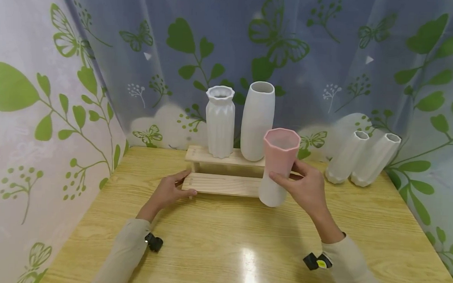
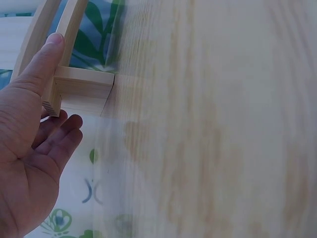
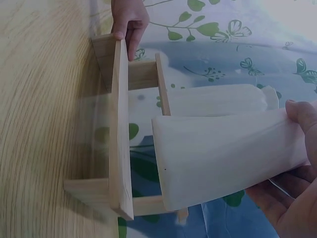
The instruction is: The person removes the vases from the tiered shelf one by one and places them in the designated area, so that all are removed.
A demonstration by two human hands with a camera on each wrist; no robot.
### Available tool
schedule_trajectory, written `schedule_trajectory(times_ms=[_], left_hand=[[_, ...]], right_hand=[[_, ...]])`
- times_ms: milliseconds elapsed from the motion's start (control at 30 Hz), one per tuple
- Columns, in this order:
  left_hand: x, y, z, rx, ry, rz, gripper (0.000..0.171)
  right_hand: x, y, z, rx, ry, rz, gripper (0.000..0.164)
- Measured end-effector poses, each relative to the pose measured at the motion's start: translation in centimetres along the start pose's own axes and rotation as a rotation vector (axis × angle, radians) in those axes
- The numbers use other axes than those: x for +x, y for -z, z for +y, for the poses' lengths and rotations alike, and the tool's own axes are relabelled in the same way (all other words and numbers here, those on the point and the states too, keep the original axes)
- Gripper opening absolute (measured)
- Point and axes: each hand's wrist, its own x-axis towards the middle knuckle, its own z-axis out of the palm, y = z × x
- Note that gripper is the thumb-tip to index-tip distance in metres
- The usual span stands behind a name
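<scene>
My right hand (image 1: 309, 188) holds a pink-and-white vase (image 1: 278, 160) around its middle, thumb in front and fingers behind. In the right wrist view the base of this vase (image 3: 213, 161) hangs a short way above the lower board of a two-step wooden stand (image 1: 221, 184), near the board's right end. My left hand (image 1: 170, 192) grips the left end of that board, its thumb (image 2: 55, 39) on the wood. On the upper step stand a fluted white vase (image 1: 220, 124) with a scalloped rim and a taller smooth white vase (image 1: 257, 121).
Two slim white vases (image 1: 346, 157) (image 1: 375, 160) stand side by side at the table's back right. The stand sits on a wood-grain table (image 1: 214, 238), close to its back edge. A curtain with leaf and butterfly prints (image 1: 305, 69) hangs behind and along both sides.
</scene>
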Motion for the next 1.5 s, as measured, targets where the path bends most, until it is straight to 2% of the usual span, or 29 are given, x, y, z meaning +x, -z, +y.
schedule_trajectory(times_ms=[433, 800, 1267, 1500], left_hand=[[0.0, 0.0, -0.1, 0.001, -0.002, 0.007, 0.093], [0.0, 0.0, -0.2, -0.004, 0.008, 0.001, 0.095], [0.0, 0.1, -0.3, 0.000, -0.007, 0.008, 0.093], [0.1, 0.0, -0.4, -0.001, -0.025, 0.017, 0.091]], right_hand=[[0.3, 2.4, 1.5, -0.060, -0.039, 0.066, 0.051], [1.3, 4.1, 3.0, -0.113, -0.021, 0.092, 0.053], [3.3, 5.1, 5.2, -0.162, -0.084, 0.149, 0.057], [4.5, 5.4, 6.1, -0.176, -0.144, 0.154, 0.060]])
